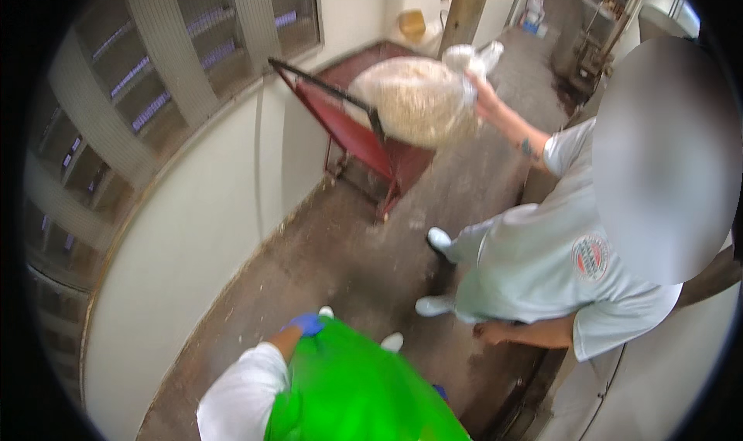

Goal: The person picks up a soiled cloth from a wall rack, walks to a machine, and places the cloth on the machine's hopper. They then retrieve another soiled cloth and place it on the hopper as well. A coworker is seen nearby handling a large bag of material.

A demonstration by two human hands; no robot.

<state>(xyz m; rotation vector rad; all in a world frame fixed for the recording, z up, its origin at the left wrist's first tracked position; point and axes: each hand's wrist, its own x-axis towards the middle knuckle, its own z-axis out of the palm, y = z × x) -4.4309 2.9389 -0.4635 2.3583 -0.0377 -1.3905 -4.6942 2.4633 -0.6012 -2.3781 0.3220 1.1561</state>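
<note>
A bright green apron fills the lower middle, over my front. My left hand, in a blue glove, is at the apron's upper left edge; whether its fingers grip the fabric is unclear. Of my right hand only a bit of blue glove shows past the apron's right edge. Ahead, a co-worker's hand grips the gathered neck of a large clear plastic bag full of pale, crumbly material. The bag is over a red metal cart with a dark push handle; whether it rests there is unclear.
The co-worker, in pale clothes and white boots, stands close on the right. A white wall curves along the left below slatted windows. A wooden post rises beyond the cart. The brown floor looks stained.
</note>
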